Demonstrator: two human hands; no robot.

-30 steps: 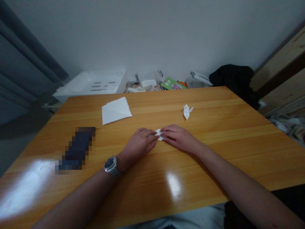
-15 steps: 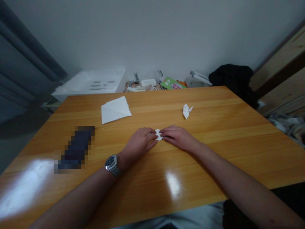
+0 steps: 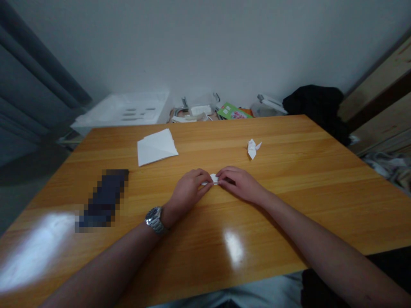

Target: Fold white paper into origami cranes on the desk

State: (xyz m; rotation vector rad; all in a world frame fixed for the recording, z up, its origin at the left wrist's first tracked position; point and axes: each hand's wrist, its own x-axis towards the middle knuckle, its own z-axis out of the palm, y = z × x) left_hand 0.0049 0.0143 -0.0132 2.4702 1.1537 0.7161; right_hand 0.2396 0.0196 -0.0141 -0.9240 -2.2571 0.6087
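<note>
A small folded piece of white paper (image 3: 213, 178) lies on the wooden table (image 3: 289, 192) between my two hands. My left hand (image 3: 189, 190), with a metal watch on its wrist, pinches the paper's left side with curled fingers. My right hand (image 3: 239, 184) pinches the right side, fingertips meeting those of the left hand. Most of the paper is hidden under my fingers.
A finished white paper figure (image 3: 252, 148) stands farther back right. A stack of white paper sheets (image 3: 156, 146) lies at the back left. A dark blurred object (image 3: 104, 199) lies left of my arm. Behind the table are a white box (image 3: 125, 112), clutter and black cloth (image 3: 316, 105).
My fingers have drawn closer together over the small paper, so less of it shows. The view shifted slightly; the hands stay in the same place.
</note>
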